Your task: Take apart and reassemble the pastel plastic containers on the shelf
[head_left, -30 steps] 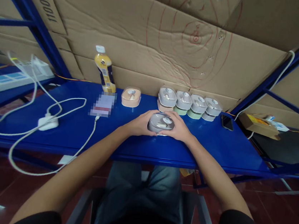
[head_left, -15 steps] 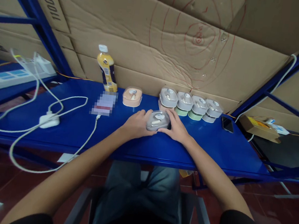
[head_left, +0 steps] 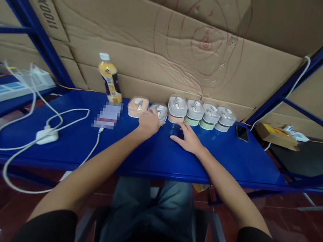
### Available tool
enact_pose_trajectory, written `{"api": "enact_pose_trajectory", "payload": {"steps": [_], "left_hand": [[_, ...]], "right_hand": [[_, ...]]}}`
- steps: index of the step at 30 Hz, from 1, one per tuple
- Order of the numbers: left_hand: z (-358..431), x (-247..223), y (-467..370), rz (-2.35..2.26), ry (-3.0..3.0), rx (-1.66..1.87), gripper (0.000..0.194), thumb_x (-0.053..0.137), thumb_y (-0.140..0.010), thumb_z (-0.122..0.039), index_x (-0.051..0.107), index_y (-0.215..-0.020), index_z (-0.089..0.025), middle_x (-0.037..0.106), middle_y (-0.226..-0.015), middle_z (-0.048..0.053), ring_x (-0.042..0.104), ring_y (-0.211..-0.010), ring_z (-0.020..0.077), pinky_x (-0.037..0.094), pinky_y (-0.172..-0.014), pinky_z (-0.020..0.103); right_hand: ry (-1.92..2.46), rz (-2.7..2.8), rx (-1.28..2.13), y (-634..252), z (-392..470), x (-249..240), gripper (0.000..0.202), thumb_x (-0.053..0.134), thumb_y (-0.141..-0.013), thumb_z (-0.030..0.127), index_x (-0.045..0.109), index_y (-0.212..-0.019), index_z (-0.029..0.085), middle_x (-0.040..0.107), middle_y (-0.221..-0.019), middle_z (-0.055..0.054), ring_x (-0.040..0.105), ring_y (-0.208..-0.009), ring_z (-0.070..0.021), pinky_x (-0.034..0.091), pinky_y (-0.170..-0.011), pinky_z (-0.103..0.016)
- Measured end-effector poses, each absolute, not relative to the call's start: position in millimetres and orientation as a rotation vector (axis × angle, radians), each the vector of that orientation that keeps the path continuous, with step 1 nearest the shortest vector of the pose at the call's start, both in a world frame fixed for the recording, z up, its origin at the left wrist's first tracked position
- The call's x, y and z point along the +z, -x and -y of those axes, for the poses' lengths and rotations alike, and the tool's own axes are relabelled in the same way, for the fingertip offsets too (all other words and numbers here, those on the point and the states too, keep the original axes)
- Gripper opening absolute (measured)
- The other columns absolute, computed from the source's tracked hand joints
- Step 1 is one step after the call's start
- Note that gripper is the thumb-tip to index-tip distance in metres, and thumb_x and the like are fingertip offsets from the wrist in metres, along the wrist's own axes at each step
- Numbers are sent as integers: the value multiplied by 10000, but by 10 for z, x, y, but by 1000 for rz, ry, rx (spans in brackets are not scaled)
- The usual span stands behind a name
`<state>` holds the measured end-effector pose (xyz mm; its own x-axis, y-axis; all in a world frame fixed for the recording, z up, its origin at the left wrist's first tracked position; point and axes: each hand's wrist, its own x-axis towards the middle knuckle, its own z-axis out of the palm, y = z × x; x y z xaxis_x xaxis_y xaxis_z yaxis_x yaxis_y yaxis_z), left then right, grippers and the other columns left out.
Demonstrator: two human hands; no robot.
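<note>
My left hand (head_left: 148, 124) is closed at the near left side of a grey lidded container (head_left: 161, 112), its fingers partly covering it. That container stands on the blue table between a pink lidded container (head_left: 137, 108) and a row of stacked ones. With fingers apart, my right hand (head_left: 189, 138) holds nothing, just above the table in front of the row. The row starts with a grey container on a pink one (head_left: 177, 106). Grey-topped stacks with green lower containers (head_left: 194, 111) (head_left: 209, 115) follow, then an all-grey stack (head_left: 225, 118).
A yellow drink bottle (head_left: 110, 78) stands at the back left, near a blurred-out phone-like object (head_left: 108, 115) on a white cable. A white charger (head_left: 47, 135) lies further left. At the right are a dark phone (head_left: 242, 133) and an open cardboard box (head_left: 278, 136). Cardboard backs the table.
The grey container has moved from between both hands, near the table's middle, back to the spot beside the pink one. My right hand has let go of it.
</note>
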<state>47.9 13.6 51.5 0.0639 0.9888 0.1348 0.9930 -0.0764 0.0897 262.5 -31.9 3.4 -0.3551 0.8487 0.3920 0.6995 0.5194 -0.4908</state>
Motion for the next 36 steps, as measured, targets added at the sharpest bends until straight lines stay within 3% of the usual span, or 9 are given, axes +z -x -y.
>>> {"api": "enact_pose_trajectory", "payload": {"steps": [5,8,13,19,25,31,36], "left_hand": [[-354,553,-343,1979,2361,-324,523,551,-1038,-274,438,-1485,-29,606,-1416,303,649,-1280,387,520,-1017,415],[-422,554,-170,1907,2223,-470,480,559,-1013,-315,510,-1417,-59,580,-1426,300,560,-1349,438,463,-1092,499],[-542,529,13,2012,2073,-602,795,698,-899,-603,500,-1426,-41,501,-1475,346,462,-1394,508,411,-1121,570],[-713,468,115,2352,2021,-506,1177,858,-698,-721,373,-1541,-58,393,-1558,402,439,-1432,560,390,-1128,651],[-674,450,153,2365,2093,-551,807,734,-865,-523,434,-1519,-158,469,-1489,308,570,-1336,495,478,-1064,572],[-376,489,98,2413,1993,-461,864,771,-830,-538,439,-1499,-103,462,-1459,358,610,-1262,524,520,-989,536],[339,470,66,2269,2074,-309,791,751,-839,-519,468,-1474,-139,527,-1349,300,670,-1129,483,558,-887,508]], "right_hand": [[1269,2153,355,-2639,324,49,766,646,-961,673,485,-1551,212,558,-1440,-194,614,-1327,-373,570,-1085,-586],[1265,2154,364,-2616,343,74,754,641,-963,676,490,-1550,227,568,-1433,-186,617,-1323,-370,581,-1069,-577],[1268,2160,374,-2593,362,100,718,621,-982,656,513,-1533,209,584,-1437,-189,605,-1346,-369,578,-1075,-565],[1271,2158,367,-2628,341,79,704,604,-991,658,518,-1527,212,597,-1420,-184,619,-1324,-364,567,-1089,-587],[1258,2160,359,-2636,325,56,665,601,-997,652,541,-1507,231,618,-1390,-169,636,-1295,-348,570,-1083,-575],[1276,2153,358,-2681,311,68,647,608,-1004,615,552,-1494,196,639,-1351,-170,669,-1219,-327,577,-1065,-547],[1247,2127,309,-2676,330,103,635,647,-981,619,586,-1465,212,658,-1338,-166,667,-1234,-339,567,-1079,-579]]}}
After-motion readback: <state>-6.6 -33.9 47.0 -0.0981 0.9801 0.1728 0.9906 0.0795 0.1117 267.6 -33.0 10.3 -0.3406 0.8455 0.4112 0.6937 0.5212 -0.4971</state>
